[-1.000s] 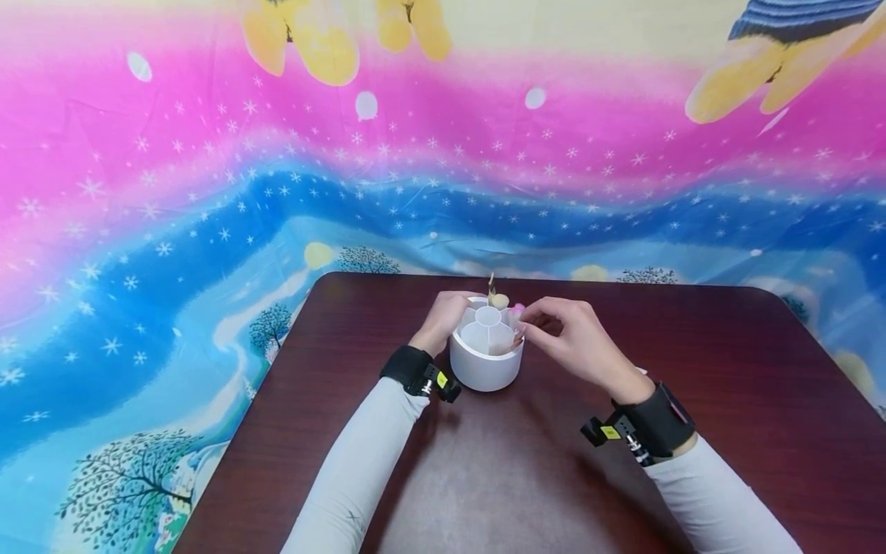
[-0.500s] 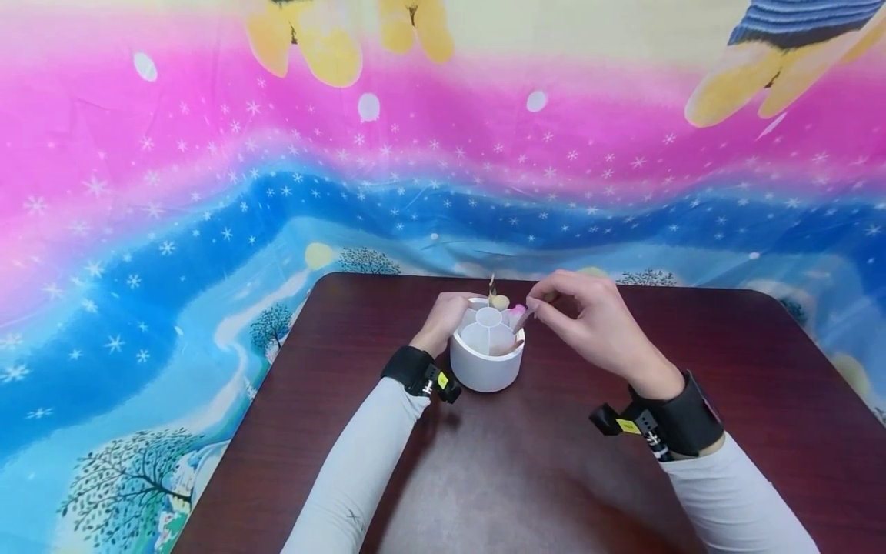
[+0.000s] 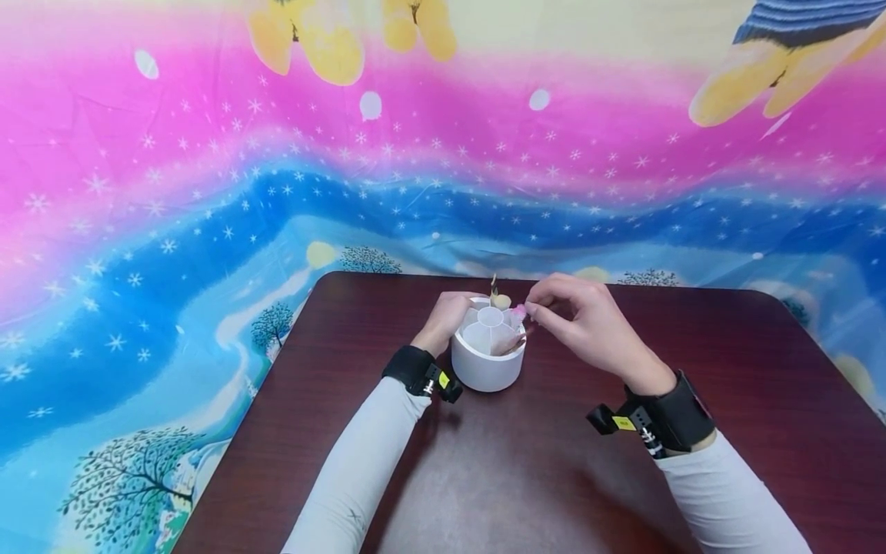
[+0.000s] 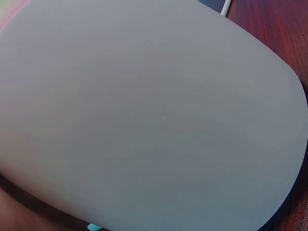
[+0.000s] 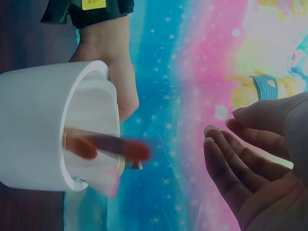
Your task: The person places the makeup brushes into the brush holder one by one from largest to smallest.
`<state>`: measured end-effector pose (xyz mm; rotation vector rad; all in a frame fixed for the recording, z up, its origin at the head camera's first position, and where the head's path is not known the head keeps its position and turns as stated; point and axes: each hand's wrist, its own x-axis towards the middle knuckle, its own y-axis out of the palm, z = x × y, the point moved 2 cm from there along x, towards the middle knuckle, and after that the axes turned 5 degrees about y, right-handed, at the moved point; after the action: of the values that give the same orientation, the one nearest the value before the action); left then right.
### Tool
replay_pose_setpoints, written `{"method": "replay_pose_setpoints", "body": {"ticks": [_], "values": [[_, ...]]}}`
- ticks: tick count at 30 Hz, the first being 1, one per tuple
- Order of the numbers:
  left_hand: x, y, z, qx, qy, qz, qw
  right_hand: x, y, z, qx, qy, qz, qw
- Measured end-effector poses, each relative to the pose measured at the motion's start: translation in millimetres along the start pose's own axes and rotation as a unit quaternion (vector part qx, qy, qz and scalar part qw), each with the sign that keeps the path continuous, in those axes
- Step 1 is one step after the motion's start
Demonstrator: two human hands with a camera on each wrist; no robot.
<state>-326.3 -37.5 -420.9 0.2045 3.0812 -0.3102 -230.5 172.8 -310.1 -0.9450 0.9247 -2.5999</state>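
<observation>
A round white divided organizer [image 3: 487, 371] stands on the table, with a small ring at the centre of its compartments. My left hand [image 3: 446, 317] grips its left rim; in the left wrist view, the organizer's smooth white wall [image 4: 159, 115] fills most of the picture. Just off the right rim is my right hand [image 3: 580, 319], thumb and fingers bent loosely, and the right wrist view shows nothing between them. A blurred dark stick with an orange-red end [image 5: 137, 150] leans out of the organizer there, beside a shorter brown piece [image 5: 82, 147]. A pink item [image 3: 518, 311] pokes up near the right fingertips.
At the organizer's back rise a pale yellow rounded item [image 3: 501, 302] and a thin gold piece [image 3: 494, 285]. The dark red-brown table [image 3: 332, 323] has rounded far corners. Behind it hangs a pink and blue printed cloth [image 3: 443, 154].
My right hand has moved up and outward from the organizer's rim. The stick its fingers pinched half a second ago now leans in the right compartment, let go. The left hand stays at the rim.
</observation>
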Motion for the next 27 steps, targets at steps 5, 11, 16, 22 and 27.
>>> {"method": "replay_pose_setpoints", "body": {"ticks": [5,11,16,22,27], "values": [[0.7,-0.4,-0.7,-0.004,0.000,-0.003,1.0000,-4,-8,-7,-0.028,0.003,-0.014,0.999],[1.7,-0.1,0.3,-0.003,-0.003,0.000,1.0000,-17,-21,-17,-0.056,0.008,-0.023,0.998],[2.4,-0.7,-1.7,0.004,-0.005,-0.004,1.0000,-30,-36,-34,-0.076,0.039,-0.030,0.996],[1.5,-0.3,-2.1,0.003,-0.010,-0.007,0.9999,-52,-54,-78,-0.105,0.110,-0.009,0.988],[1.0,1.2,-0.6,0.004,-0.006,-0.007,0.9999,-76,-57,-117,-0.134,0.183,0.043,0.973]]}}
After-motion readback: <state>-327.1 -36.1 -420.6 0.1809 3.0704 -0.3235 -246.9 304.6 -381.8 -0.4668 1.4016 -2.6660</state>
